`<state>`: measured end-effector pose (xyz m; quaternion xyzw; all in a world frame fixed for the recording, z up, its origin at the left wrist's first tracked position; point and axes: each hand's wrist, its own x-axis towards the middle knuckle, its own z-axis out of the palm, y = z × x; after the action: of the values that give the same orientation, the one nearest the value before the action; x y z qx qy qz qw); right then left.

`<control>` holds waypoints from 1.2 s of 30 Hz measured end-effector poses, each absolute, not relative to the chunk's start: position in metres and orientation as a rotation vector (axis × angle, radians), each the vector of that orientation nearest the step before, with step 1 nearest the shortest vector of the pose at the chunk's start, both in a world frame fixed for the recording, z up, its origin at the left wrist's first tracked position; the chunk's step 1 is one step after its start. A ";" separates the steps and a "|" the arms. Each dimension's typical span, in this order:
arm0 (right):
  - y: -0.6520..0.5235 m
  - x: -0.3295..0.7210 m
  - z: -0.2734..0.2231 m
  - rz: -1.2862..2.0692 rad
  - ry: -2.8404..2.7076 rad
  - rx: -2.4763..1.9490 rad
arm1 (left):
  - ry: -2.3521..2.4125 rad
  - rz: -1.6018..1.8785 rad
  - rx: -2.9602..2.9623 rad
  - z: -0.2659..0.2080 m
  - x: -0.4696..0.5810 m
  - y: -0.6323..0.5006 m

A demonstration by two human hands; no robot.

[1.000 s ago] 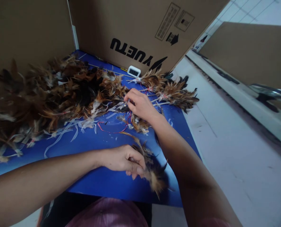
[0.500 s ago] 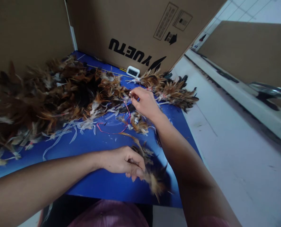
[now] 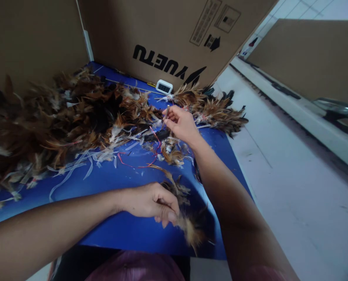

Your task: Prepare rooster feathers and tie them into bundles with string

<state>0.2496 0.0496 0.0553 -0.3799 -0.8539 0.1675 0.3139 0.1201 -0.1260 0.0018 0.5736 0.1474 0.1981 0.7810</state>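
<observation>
My left hand (image 3: 153,203) is closed, thumb against fingers, on a small bunch of tan and dark feathers (image 3: 193,230) low over the blue tabletop (image 3: 127,228). Farther forward, my right hand (image 3: 181,123) pinches a slim brownish feather (image 3: 166,116) between thumb and fingertips, beside the large pile of brown and black feathers (image 3: 82,113). Below that hand lie a loose pink string (image 3: 154,156) and a small heap of short feathers (image 3: 172,152). Dark feathers (image 3: 178,189) rest just past my left hand.
Tied feather bundles (image 3: 217,111) lie at the table's right edge. A small white device with a dark display (image 3: 164,87) stands against a printed cardboard panel (image 3: 168,35). Another cardboard panel (image 3: 30,39) rises at left. White strips (image 3: 88,160) trail from the pile.
My right hand has shifted slightly right, and a slim feather now shows upright in its fingertips. My left hand stays almost still with its bunch of feathers.
</observation>
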 end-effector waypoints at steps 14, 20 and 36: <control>0.020 0.156 0.049 0.152 -2.932 -0.713 | 0.134 0.218 1.263 0.005 0.116 -0.123; 0.049 0.113 0.048 0.156 -3.047 -0.754 | 0.082 0.141 1.200 -0.007 0.116 -0.121; 0.136 0.115 0.083 0.992 -2.220 -0.892 | 0.036 0.226 1.071 -0.026 0.122 -0.122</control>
<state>0.1154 0.1359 0.0830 -0.3314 -0.8248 0.3685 0.2722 0.1218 -0.1223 -0.0259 0.5092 0.0171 0.1073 0.8538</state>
